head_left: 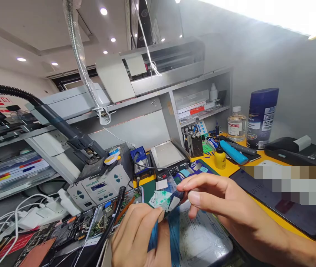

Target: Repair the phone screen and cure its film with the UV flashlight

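Observation:
My left hand [142, 233] is at the lower middle, its thumb and fingers pressed together; what lies between them is hidden. Just beyond its fingertips is a crumpled pale piece with green stains [161, 200], beside a small white piece [174, 203]. My right hand [221, 202] comes in from the right, with thumb and forefinger curled close together near a dark area; I cannot make out what they grip. Below both hands lies a shiny, clear-covered flat panel [205, 237] with a blue strip [175, 237] along its left side.
At the left stands a grey soldering station [99, 189] with a black hose. A heating plate [167, 155] sits behind the hands. On the right are a yellow bottle [220, 157], a blue spray can [262, 118] and a dark phone [280, 204]. Circuit boards [63, 230] lie lower left.

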The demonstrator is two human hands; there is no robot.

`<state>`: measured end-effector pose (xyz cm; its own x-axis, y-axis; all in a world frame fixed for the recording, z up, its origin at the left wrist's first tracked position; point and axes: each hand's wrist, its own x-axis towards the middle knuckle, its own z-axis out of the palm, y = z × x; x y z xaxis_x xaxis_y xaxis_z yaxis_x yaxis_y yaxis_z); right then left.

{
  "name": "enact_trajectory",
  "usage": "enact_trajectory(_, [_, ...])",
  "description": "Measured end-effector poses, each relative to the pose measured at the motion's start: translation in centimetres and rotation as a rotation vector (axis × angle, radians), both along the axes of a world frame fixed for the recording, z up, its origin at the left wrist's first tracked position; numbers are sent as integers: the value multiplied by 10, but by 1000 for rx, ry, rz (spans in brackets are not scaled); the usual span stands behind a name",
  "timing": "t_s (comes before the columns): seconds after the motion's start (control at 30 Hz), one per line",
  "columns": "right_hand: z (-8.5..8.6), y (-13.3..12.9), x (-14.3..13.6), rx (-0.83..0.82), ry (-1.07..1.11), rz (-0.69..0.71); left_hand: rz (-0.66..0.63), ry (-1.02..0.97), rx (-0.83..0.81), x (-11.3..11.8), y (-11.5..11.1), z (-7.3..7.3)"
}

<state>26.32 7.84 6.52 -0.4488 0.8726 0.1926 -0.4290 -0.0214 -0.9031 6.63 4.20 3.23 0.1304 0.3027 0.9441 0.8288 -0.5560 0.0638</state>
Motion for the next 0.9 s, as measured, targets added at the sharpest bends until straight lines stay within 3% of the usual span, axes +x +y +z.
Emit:
enact_trajectory(0.63, [3,0,1,-60,-2,-3,39,4,-27,1,-2,-4])
enact_trajectory(0.9, [3,2,0,30,-110,-53,-15,-98,-70,11,-8,5])
